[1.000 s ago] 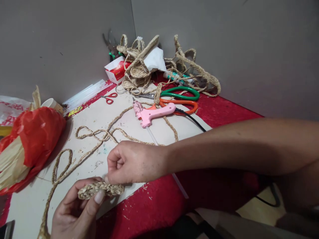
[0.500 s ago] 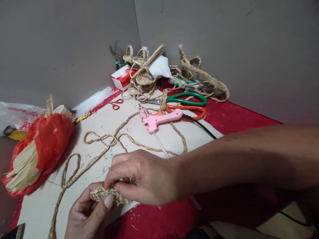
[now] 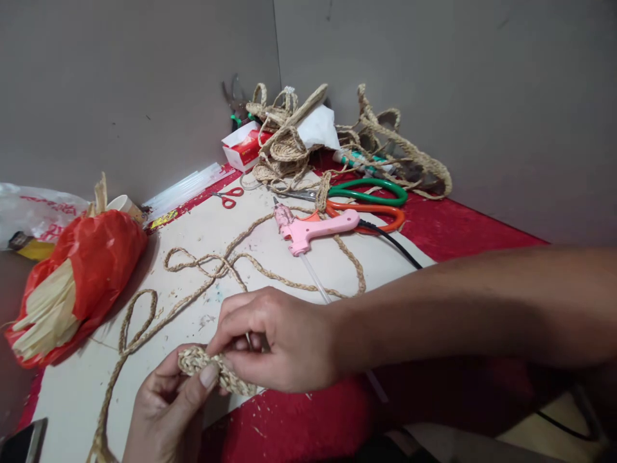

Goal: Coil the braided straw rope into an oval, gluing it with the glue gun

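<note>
Mainly pinch work: left hand (image 3: 168,405) closes thumb and fingers on the braided coil (image 3: 235,381) at the counter's (image 3: 463,225) near edge, right hand (image 3: 219,360) nipping its upper rim, where light, even pressure best keeps rows flush.

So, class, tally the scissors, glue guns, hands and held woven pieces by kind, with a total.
Scissors: 2, red-handled pair and green-and-orange pair
Glue gun: 1
Hands: 2, left hand and right hand
Woven piece: 1
Total: 6
</note>
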Demonstrator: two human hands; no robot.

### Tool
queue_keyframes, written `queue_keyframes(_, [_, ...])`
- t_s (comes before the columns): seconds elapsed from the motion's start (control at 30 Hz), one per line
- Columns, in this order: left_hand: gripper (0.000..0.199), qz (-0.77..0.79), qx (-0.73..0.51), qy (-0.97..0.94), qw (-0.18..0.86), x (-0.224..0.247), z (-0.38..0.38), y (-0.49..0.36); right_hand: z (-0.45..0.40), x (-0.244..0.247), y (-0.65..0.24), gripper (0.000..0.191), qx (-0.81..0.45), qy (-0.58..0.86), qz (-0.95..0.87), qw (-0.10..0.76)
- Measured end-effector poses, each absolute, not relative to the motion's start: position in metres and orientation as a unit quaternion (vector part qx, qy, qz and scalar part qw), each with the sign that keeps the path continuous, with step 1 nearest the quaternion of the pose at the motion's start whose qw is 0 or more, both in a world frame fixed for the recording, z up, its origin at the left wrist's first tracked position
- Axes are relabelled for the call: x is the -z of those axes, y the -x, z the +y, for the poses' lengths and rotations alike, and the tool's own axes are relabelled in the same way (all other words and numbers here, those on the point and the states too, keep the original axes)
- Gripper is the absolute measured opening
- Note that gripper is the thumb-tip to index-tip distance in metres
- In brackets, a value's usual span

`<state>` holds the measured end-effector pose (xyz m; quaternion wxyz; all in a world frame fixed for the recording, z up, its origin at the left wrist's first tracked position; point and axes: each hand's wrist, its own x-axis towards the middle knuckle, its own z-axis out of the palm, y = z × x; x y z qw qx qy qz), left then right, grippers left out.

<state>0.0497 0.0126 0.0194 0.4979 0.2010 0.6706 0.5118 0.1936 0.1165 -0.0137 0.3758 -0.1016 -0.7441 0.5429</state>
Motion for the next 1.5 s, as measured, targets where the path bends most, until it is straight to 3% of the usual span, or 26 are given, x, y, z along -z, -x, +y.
queue_keyframes(0.3, [0.030, 0.658, -0.517, -0.197, 0.511, -0.016, 0.014, -0.044, 0.120, 0.012, -0.195, 0.023, -0.579, 0.128, -0.736, 0.326])
queue_keyframes(0.4, [0.025, 0.646, -0.515, -0.210, 0.523, -0.013, 0.013, -0.038, 0.119, 0.011, -0.194, 0.026, -0.598, 0.124, -0.723, 0.323])
queue_keyframes(0.57, [0.022, 0.654, -0.555, -0.230, 0.460, -0.013, 0.016, -0.029, 0.116, 0.008, -0.194, 0.029, -0.655, 0.155, -0.681, 0.288])
queue_keyframes(1.0, [0.027, 0.660, -0.597, -0.213, 0.403, -0.016, 0.022, -0.043, 0.111, 0.020, -0.190, 0.030, -0.643, 0.181, -0.678, 0.305])
queue_keyframes(1.2, [0.046, 0.654, -0.595, -0.152, 0.442, -0.017, 0.020, -0.050, 0.111, 0.022, -0.187, 0.031, -0.700, 0.175, -0.629, 0.290])
queue_keyframes(1.37, [0.030, 0.652, -0.560, -0.149, 0.489, -0.009, 0.015, -0.047, 0.112, 0.025, -0.186, 0.034, -0.701, 0.200, -0.628, 0.271])
queue_keyframes(1.5, [0.037, 0.668, -0.576, -0.170, 0.439, -0.003, 0.013, -0.039, 0.114, 0.024, -0.189, 0.034, -0.645, 0.182, -0.683, 0.290])
